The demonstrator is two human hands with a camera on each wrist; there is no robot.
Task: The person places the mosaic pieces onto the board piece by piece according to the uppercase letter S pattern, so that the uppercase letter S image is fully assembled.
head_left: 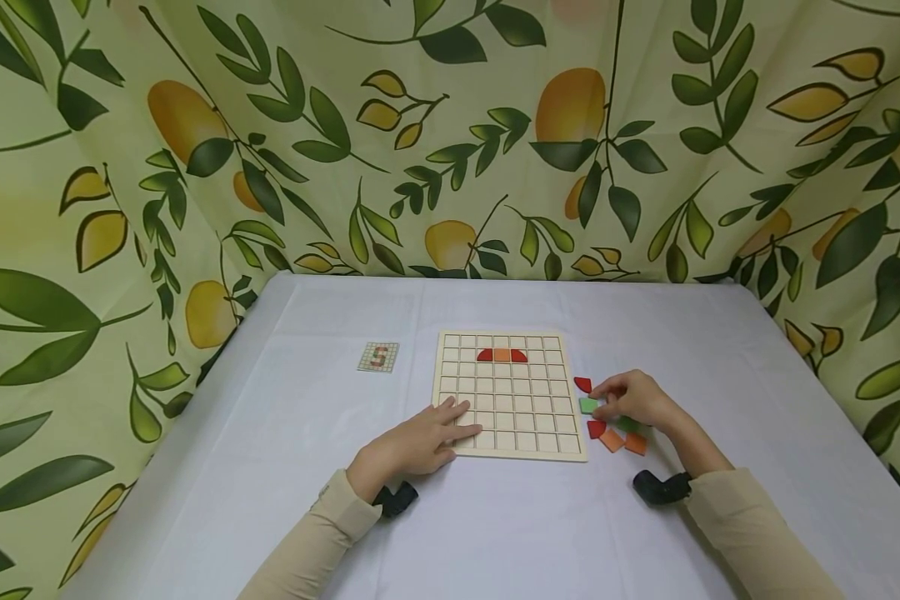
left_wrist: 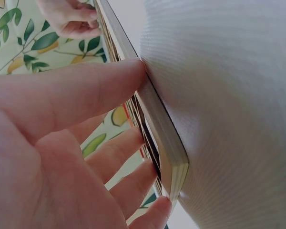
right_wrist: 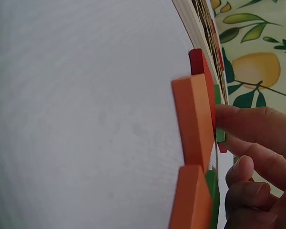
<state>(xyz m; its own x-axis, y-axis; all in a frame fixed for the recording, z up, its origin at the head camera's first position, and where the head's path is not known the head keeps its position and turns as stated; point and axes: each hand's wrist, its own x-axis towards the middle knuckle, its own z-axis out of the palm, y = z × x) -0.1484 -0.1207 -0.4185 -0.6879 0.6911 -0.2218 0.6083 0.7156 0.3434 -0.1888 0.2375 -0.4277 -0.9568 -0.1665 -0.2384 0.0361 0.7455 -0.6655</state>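
A pale wooden grid board (head_left: 525, 442) lies on the table. Two red quarter-round tiles (head_left: 484, 356) flank an orange square tile (head_left: 502, 355) in an upper row. My left hand (head_left: 418, 437) rests with spread fingers on the board's lower left corner; its thumb (left_wrist: 109, 86) touches the front edge. Right of the board, my right hand (head_left: 633, 398) pinches a green square tile (head_left: 588, 406) at its near side between thumb and finger. Around it lie a red tile (head_left: 582, 384), another red tile (head_left: 596, 429), two orange tiles (head_left: 635, 443) and a green tile (right_wrist: 212, 191), partly hidden.
A small pattern card (head_left: 378, 357) with a red, orange and green S-like figure lies left of the board. White cloth covers the table (head_left: 330, 317). A leaf-and-fruit patterned curtain (head_left: 450, 150) hangs behind and at both sides. Each wrist carries a black strap (head_left: 662, 488).
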